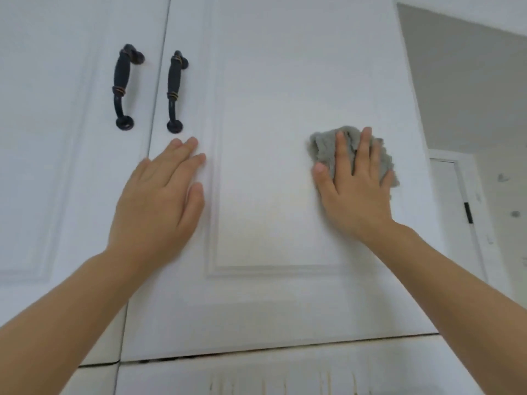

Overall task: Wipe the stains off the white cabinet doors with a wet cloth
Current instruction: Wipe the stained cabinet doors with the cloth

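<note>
Two white panelled cabinet doors fill the view, the right door (285,81) and the left door (57,138). A grey cloth (323,149) lies flat against the right side of the right door's inset panel. My right hand (353,189) presses on the cloth with straight, spread fingers. My left hand (159,201) rests flat on the right door's left frame, just below the handles, fingers straight. I can make out no stain on the doors.
Two dark metal handles, the left handle (123,86) and the right handle (174,92), flank the gap between the doors. Below the doors runs a white surface with brownish drip marks (268,386). A grey wall and a white room door (453,195) lie at the right.
</note>
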